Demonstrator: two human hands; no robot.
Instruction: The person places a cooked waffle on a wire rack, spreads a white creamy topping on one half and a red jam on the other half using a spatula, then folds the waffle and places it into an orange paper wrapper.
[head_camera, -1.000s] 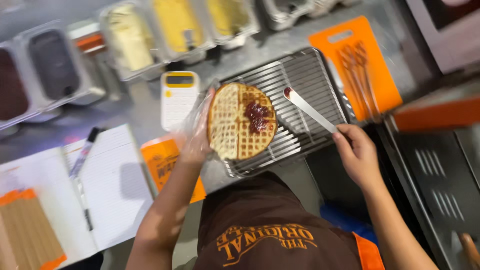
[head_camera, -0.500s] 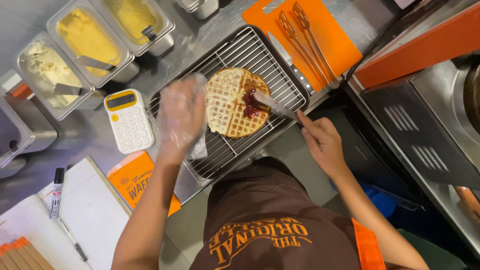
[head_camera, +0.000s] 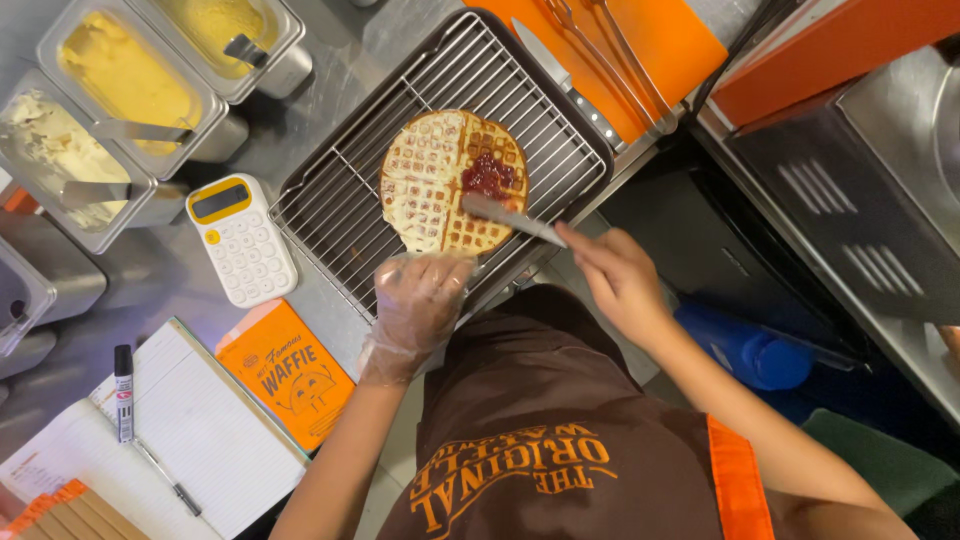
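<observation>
While the round golden waffle (head_camera: 440, 185) lies on the wire rack (head_camera: 340, 215), the right hand (head_camera: 620, 280) grips a metal spreader (head_camera: 510, 218); the gloved left hand (head_camera: 418, 305) hovers open near. Probably light, crisp and breakable, best supported by its edge.

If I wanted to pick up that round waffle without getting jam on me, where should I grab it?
Probably by the plain edge of the waffle, coming from the left. The jam and the knife sit on its right half, and it lies flat on the rack, so fingers can pinch the rim.
</observation>
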